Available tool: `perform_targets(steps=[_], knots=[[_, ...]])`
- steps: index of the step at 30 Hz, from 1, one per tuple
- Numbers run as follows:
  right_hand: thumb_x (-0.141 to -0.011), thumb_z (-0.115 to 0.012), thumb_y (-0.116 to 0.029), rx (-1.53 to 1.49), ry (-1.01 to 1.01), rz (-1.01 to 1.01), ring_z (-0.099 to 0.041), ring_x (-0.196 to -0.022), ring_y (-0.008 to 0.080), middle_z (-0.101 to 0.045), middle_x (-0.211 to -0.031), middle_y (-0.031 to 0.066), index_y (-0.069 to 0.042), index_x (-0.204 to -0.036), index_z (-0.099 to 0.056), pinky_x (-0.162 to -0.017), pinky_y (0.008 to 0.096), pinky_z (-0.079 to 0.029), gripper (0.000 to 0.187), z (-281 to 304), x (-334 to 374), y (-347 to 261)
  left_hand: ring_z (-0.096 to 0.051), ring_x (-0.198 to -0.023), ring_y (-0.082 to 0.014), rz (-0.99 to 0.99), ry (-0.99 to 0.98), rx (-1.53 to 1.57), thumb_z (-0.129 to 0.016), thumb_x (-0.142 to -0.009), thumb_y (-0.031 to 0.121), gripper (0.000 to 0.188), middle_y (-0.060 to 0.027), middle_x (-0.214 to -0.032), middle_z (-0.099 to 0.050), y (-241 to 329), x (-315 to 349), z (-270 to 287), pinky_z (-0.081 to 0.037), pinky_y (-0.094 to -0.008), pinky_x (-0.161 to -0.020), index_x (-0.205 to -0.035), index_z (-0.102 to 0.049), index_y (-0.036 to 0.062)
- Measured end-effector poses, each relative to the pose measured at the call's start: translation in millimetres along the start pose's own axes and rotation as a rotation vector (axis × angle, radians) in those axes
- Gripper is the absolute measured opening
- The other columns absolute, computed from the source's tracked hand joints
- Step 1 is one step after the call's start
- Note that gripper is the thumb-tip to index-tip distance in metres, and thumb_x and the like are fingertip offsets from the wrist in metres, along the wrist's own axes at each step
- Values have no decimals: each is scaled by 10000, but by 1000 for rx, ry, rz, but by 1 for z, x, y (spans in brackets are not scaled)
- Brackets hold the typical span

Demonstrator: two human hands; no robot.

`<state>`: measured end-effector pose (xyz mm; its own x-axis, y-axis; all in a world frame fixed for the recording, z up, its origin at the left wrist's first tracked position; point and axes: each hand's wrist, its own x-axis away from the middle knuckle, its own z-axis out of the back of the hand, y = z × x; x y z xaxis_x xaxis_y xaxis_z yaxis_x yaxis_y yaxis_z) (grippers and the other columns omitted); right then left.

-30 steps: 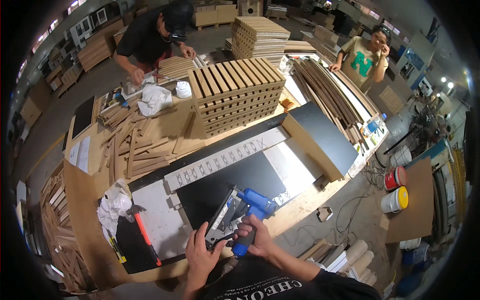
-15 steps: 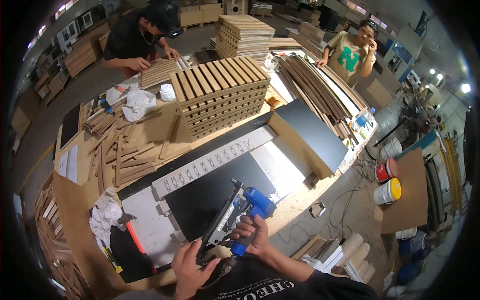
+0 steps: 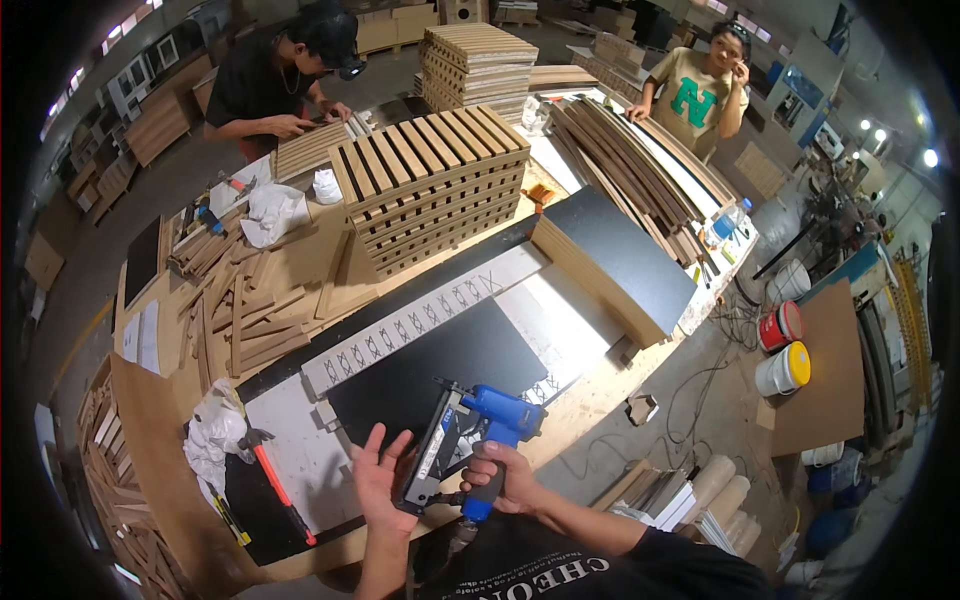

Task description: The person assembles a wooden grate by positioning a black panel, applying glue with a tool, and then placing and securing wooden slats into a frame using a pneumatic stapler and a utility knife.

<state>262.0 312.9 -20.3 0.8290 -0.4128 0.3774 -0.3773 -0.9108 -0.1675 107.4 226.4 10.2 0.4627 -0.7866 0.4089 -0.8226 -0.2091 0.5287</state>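
A blue and silver pneumatic nail gun (image 3: 508,408) is held up in front of my body, its air hose fitting at the bottom of the handle. My right hand (image 3: 503,474) wraps round that handle. Palm up with fingers spread, my left hand (image 3: 382,482) is beside the lower end of the silver magazine; whether it touches there I cannot tell. Beyond the gun lies a black panel (image 3: 430,360) on a white jig board. Along its far side runs a pale strip (image 3: 405,333) marked with a row of drawn crosses.
A red-handled hammer (image 3: 282,488) and white plastic bag (image 3: 216,428) lie at the left. Stacked slatted wooden panels (image 3: 440,190) stand beyond the jig, with loose strips (image 3: 245,320) left of them. A black-topped board stack (image 3: 620,255) sits right. Two co-workers are across the table.
My left hand has turned palm up and opened its fingers beside the magazine. The nail gun has tilted more upright in my right hand.
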Motion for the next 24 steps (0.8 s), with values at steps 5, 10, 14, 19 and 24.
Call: perform_targets(steps=[5,10,14,19,24], knots=[[-854,-619,-242,230,72,-88,-537,-700,144,-513,-701,10,-92,-900,-513,-736,319,-465,190,2,9,-20,-525,-1053,-227,-643,83,-1291,-590,-845,178,561,-165,-1157,-537,-17,18,-2,-379,-339,-943,-1324,-372,-18],[-738,-558,-118,1175,-339,-96,-580,-834,247,-582,-918,152,50,-1150,-440,-751,347,-473,461,-39,-5,-39,-601,-886,-205,-402,-87,-992,-675,-766,231,564,-147,-1006,-617,-25,25,-30,-477,-303,-776,-1216,-477,-45],[-730,-575,-168,1854,-595,-88,-598,-780,387,-594,-752,238,37,-1089,-488,-696,419,-491,422,-50,-3,-51,-635,-826,-154,-279,171,-1002,-707,-763,73,251,-91,-911,-668,-28,23,-36,-507,-303,-747,-977,-624,-29],[-779,-607,-246,1677,-414,114,-641,-741,308,-656,-811,137,-54,-970,-650,-664,380,-514,274,-42,0,-121,-641,-777,-142,-41,187,-1213,-723,-747,145,360,-68,-841,-665,36,42,-55,-518,-296,-722,-1062,-609,12],[-766,-654,-233,1942,391,494,-640,-811,262,-647,-930,114,-93,-1083,-621,-737,359,-505,348,16,-70,-216,-598,-957,-303,-524,123,-2367,-607,-724,77,593,-192,-1084,-591,138,37,-133,-464,-383,-827,-1291,-442,24]])
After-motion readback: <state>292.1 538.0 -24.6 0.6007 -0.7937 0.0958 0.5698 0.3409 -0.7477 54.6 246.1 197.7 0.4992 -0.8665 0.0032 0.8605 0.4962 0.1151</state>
